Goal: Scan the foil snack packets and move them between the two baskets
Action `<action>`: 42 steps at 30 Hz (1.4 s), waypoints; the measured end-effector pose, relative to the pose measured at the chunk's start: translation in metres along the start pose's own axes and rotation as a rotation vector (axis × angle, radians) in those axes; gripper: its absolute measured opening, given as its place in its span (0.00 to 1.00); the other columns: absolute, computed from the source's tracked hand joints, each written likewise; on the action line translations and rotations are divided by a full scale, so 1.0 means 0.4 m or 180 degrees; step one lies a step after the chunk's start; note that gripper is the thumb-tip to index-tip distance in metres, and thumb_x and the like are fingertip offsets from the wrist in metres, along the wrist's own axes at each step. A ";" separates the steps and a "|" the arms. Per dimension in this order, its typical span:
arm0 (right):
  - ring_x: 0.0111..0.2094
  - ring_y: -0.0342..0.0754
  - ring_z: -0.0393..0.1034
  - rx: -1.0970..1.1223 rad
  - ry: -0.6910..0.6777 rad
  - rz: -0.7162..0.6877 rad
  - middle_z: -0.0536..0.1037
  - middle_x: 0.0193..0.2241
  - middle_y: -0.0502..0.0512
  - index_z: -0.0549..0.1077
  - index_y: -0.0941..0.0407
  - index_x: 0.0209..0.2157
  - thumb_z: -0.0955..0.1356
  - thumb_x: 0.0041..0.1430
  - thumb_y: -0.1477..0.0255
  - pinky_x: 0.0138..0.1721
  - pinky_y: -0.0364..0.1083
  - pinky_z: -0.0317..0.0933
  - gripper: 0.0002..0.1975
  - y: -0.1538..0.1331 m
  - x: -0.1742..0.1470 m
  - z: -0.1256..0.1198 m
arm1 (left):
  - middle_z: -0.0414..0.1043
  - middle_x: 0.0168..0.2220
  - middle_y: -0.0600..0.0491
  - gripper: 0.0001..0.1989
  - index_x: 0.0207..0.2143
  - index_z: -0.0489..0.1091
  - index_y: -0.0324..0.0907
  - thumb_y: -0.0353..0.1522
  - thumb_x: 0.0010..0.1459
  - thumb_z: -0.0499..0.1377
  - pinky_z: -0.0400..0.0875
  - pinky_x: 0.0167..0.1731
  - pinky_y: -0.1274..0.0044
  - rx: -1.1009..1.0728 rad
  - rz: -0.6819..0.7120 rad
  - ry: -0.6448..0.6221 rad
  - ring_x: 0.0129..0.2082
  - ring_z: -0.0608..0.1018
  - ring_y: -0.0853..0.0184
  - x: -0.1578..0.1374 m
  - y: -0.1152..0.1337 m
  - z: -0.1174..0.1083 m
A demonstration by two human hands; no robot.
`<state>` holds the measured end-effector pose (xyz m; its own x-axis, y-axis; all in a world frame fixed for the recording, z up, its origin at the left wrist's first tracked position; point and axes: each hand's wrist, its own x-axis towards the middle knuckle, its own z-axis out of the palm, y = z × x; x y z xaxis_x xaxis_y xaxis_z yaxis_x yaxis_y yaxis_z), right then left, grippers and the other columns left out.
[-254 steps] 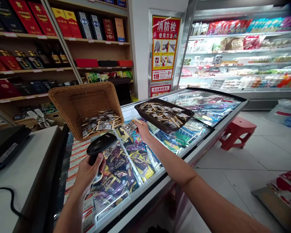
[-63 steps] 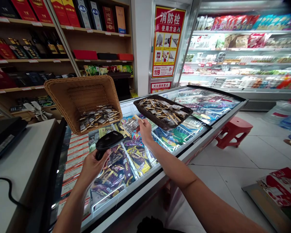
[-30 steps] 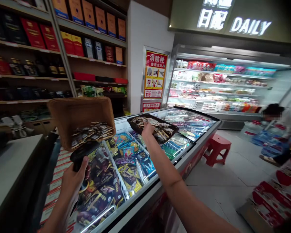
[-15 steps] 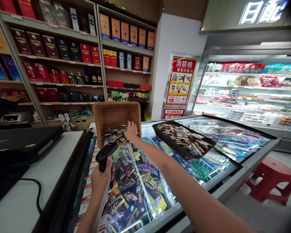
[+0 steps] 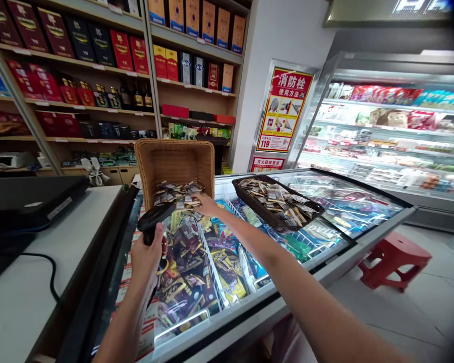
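Head view: left hand (image 5: 148,254) wrapped round a black scanner (image 5: 155,217); right hand (image 5: 207,206) half-curled at packets (image 5: 176,192) inside the wicker basket (image 5: 175,156), whether gripping one I cannot tell; similar packets (image 5: 276,195) in the dark tray (image 5: 255,207) rightward; I'd judge the scanner, close by the basket's front edge, could knock it and spill loose packets.

We see tan wickerwork on the big basket (image 5: 176,161) and a dark brown weave on the tray (image 5: 259,212). The small packets (image 5: 177,191) mix silver, black and pale straw. Our scanner (image 5: 155,216) is plain black. Purple-and-gold wrappers (image 5: 189,292) sit against yellow-and-black bags (image 5: 229,269); we also notice a solid red stool (image 5: 403,246) and a red poster (image 5: 285,108) with yellow panels and white lettering.
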<state>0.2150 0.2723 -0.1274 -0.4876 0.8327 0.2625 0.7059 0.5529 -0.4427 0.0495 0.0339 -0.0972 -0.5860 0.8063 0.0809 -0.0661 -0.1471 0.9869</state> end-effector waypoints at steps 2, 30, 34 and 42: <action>0.64 0.62 0.72 0.0117 -0.0027 -0.0153 0.76 0.65 0.62 0.71 0.49 0.69 0.75 0.64 0.64 0.62 0.57 0.68 0.33 0.000 -0.064 0.007 | 0.69 0.19 0.60 0.34 0.27 0.68 0.44 0.60 0.36 0.76 0.59 0.15 0.79 -0.0010 0.0000 -0.0008 0.16 0.66 0.73 0.000 0.000 0.003; 0.25 0.41 0.59 0.3988 0.1791 0.1476 0.69 0.23 0.43 0.75 0.53 0.34 0.79 0.49 0.53 0.25 0.42 0.51 0.21 -0.003 -0.316 -0.133 | 0.70 0.20 0.57 0.29 0.27 0.70 0.44 0.58 0.44 0.73 0.59 0.15 0.79 0.0606 0.0099 -0.0809 0.15 0.66 0.72 -0.020 -0.005 0.022; 0.22 0.40 0.45 0.3702 0.1888 0.1625 0.52 0.18 0.39 0.69 0.51 0.27 0.77 0.54 0.49 0.23 0.44 0.43 0.23 0.003 -0.325 -0.153 | 0.69 0.18 0.56 0.29 0.24 0.71 0.44 0.56 0.40 0.75 0.58 0.16 0.79 0.0953 0.0056 -0.1407 0.16 0.66 0.71 -0.046 0.012 0.028; 0.22 0.40 0.39 0.3571 0.1889 0.1677 0.46 0.18 0.39 0.58 0.49 0.22 0.78 0.51 0.45 0.23 0.45 0.37 0.32 0.011 -0.326 -0.166 | 0.68 0.16 0.55 0.29 0.23 0.72 0.45 0.59 0.39 0.73 0.54 0.17 0.78 0.1204 0.0066 -0.1525 0.15 0.64 0.70 -0.038 -0.014 0.030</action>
<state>0.3160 0.1683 -0.1066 0.1971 0.9793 0.0473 -0.1908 0.0856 -0.9779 0.0685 0.0293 -0.1024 -0.1498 0.9864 0.0676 0.2842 -0.0226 0.9585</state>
